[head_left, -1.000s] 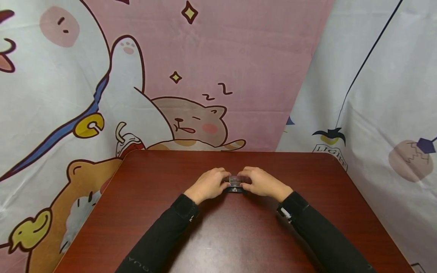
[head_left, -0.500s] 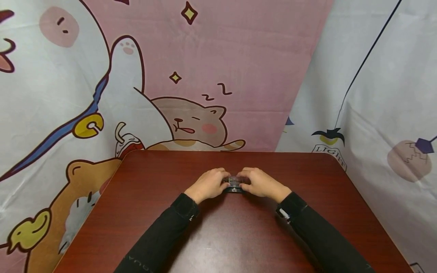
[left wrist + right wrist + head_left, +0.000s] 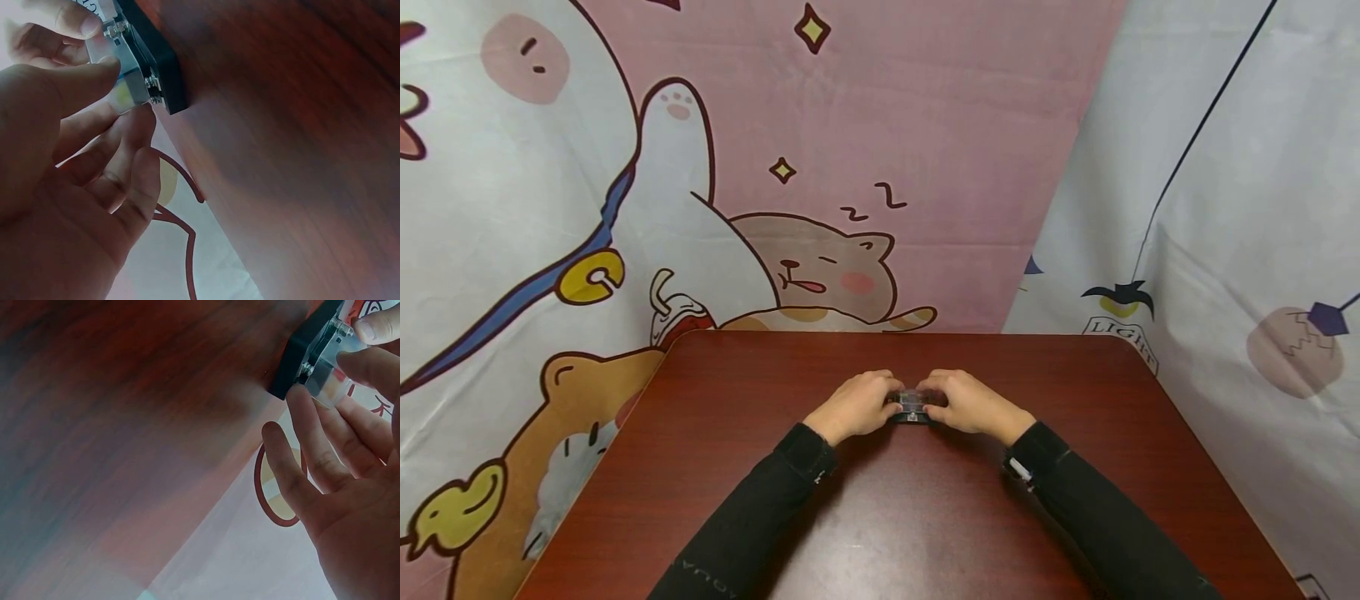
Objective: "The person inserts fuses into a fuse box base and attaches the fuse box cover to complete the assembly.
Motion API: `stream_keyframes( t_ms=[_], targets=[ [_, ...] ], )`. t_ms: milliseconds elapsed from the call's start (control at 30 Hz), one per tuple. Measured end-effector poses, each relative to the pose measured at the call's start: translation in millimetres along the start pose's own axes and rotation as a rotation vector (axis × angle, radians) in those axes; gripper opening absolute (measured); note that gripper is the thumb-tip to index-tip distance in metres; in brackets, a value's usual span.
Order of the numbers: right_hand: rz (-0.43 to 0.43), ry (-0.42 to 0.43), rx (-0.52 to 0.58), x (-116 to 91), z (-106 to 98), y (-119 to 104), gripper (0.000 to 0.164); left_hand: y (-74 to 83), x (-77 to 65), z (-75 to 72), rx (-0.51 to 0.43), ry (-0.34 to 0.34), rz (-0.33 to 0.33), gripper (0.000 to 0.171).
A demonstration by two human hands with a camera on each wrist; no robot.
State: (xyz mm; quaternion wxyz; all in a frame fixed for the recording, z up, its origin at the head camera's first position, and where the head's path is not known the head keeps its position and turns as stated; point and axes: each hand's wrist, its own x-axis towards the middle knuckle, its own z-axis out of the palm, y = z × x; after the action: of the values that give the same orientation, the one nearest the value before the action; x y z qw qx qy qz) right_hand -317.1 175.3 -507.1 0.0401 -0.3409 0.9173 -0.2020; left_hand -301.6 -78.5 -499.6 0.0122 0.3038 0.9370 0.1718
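Note:
A small block with a black base (image 3: 164, 62) and a clear cover (image 3: 912, 402) stands on the table between both hands. Metal screws (image 3: 305, 370) show along the base in the wrist views. From the left side my left hand (image 3: 857, 407) grips the clear cover, thumb in front and fingers behind. My right hand (image 3: 976, 405) holds the opposite end likewise, its thumb on the cover and some fingers spread below. In the left wrist view, part of a white label with dark letters shows on the block. What lies inside the cover is too blurred to tell.
A reddish-brown wooden table (image 3: 910, 525) spreads around the hands. Behind it hangs a cloth (image 3: 970, 167) printed with cartoon animals, close to the table's far edge. Dark sleeves (image 3: 752, 508) cover both forearms.
The head view has shifted very slightly, so the scene sits a little further left. Both hands keep the same hold on the block, with no clear movement over the table.

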Motion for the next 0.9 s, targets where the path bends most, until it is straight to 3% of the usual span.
stream_keyframes(
  t_ms=[400,633,767,900],
  targets=[
    [-0.011,0.017,-0.039,-4,4,-3,0.037,2.4,-0.3,1.5,0.003,-0.015,-0.018,0.034],
    [-0.017,-0.001,0.005,-11,-3,3,0.048,0.7,-4.2,0.5,0.009,-0.025,-0.021,0.045],
    [0.011,0.048,0.003,-15,-7,7,0.048,-3.2,-6.5,-4.4,0.010,-0.013,-0.044,0.044],
    [0.027,0.133,-0.022,-17,-8,11,0.035,-7.2,-8.4,-10.3,0.028,0.037,-0.092,0.034]
  ],
)
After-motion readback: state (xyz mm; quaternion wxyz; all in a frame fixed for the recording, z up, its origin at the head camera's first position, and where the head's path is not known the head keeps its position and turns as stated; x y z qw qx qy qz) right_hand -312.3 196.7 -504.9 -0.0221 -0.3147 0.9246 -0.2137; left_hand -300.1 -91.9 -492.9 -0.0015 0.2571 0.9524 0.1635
